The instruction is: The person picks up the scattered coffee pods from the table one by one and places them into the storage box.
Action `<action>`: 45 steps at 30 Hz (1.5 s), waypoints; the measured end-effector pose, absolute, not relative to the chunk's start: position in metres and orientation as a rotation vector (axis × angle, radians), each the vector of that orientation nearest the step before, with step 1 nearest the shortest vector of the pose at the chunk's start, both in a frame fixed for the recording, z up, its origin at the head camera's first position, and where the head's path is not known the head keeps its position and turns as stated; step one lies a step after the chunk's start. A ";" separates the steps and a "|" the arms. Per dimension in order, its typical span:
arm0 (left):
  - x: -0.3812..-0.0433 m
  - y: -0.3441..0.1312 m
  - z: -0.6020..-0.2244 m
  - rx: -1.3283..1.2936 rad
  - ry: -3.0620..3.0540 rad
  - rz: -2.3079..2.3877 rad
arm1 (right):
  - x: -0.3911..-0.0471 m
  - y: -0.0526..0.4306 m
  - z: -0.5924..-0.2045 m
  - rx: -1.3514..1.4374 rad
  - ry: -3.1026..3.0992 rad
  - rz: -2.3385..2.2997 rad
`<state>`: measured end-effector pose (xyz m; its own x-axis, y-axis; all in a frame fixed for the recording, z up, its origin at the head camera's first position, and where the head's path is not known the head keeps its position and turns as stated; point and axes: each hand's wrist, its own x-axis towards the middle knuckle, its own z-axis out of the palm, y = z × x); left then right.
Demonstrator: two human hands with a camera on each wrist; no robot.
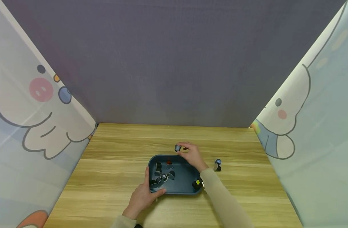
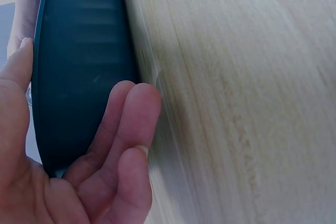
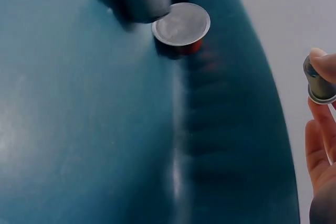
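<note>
A small silver-grey coffee capsule (image 1: 177, 148) is pinched between the thumb and fingers of my right hand (image 1: 193, 155), just beyond the far rim of a dark blue-green tray (image 1: 183, 177). The right wrist view shows this capsule (image 3: 318, 85) at its right edge. My left hand (image 1: 142, 193) grips the tray's near left corner, thumb on the near rim; the left wrist view has fingers (image 2: 142, 111) curled against the outer wall. Several dark capsules (image 1: 159, 182) lie in the tray's left half, along with a red capsule (image 1: 169, 164) whose pale lid shows.
On the wooden table (image 1: 114, 152), right of the tray, a blue capsule (image 1: 218, 161) and a black capsule (image 1: 218, 168) lie close together. A dark grey panel (image 1: 174, 63) stands behind the table, with cartoon-printed sheets at both sides. A black device (image 1: 196, 184) sits at my right wrist.
</note>
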<state>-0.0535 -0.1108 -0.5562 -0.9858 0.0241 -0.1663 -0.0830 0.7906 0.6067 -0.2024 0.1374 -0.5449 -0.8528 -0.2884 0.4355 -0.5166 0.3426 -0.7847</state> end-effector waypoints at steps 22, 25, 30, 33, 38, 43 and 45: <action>-0.055 -0.110 -0.561 -0.046 2.803 0.977 | -0.188 0.116 -0.538 1.110 -2.779 1.584; -0.055 -0.111 -0.560 -0.040 2.810 0.976 | -0.187 0.113 -0.539 1.166 -2.803 1.612; -0.053 -0.110 -0.557 -0.042 2.807 0.975 | -0.187 0.110 -0.545 1.196 -2.813 1.669; -0.053 -0.109 -0.557 -0.049 2.804 0.958 | -0.187 0.109 -0.550 1.207 -2.803 1.693; -0.053 -0.110 -0.557 -0.038 2.814 0.956 | -0.183 0.106 -0.539 1.217 -2.798 1.751; -0.053 -0.110 -0.557 -0.035 2.820 0.953 | -0.180 0.105 -0.532 1.225 -2.784 1.775; -0.053 -0.110 -0.556 -0.036 2.818 0.953 | -0.183 0.105 -0.541 1.215 -2.787 1.781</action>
<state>-0.0533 -0.1103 -0.5563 -0.9858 0.0306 -0.1652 -0.0759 0.7960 0.6006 -0.1831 0.1050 -0.5411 -0.6984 -0.7145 0.0408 -0.3373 0.2784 -0.8993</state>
